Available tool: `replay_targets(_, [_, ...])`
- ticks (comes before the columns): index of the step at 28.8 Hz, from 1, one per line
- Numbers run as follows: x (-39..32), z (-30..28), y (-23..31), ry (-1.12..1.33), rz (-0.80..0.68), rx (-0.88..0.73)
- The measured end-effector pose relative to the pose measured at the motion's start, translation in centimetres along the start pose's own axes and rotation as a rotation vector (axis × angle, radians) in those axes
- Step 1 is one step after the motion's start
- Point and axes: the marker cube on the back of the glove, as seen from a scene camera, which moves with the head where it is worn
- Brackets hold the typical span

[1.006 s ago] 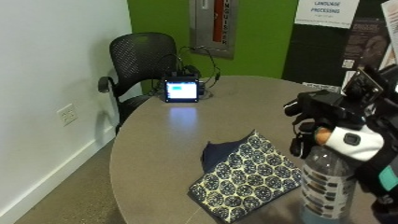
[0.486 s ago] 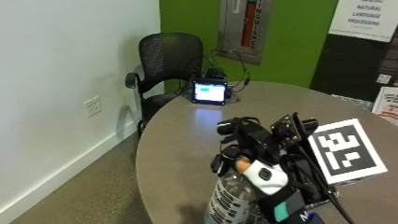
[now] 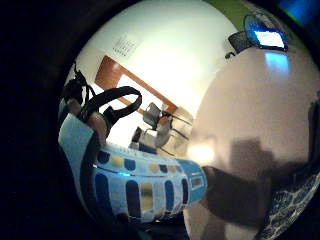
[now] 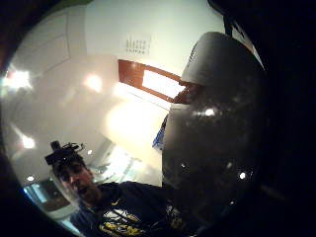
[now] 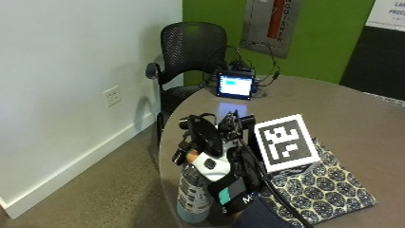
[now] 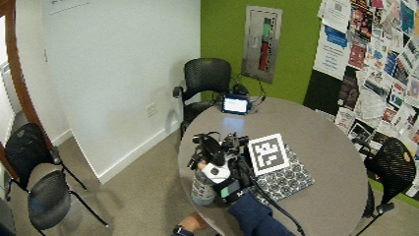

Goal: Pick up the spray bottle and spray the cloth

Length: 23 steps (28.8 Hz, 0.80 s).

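The spray bottle point(image 5: 193, 194) now hangs at the table's point(image 5: 354, 118) near edge, beside the patterned cloth point(image 5: 323, 185), no longer right over it, so aiming remains. The gloved right hand point(image 5: 218, 156) wraps its neck, fingers curled. The little-finger palm view alone shows the label point(image 3: 145, 187); the outside view shows the cloth's spread.

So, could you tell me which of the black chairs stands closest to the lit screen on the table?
The mesh-backed chair by the green wall, right behind the screen; the other chairs stand further off.
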Motion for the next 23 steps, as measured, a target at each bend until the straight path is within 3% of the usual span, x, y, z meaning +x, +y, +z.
replay_targets(7, [2.1, 0.9, 0.9, 0.017, 0.073, -0.007])
replay_targets(15, [2.9, 5.1, 2.6, 0.024, 0.140, -0.129])
replay_targets(23, [4.6, 6.1, 4.7, 0.067, 0.237, -0.407])
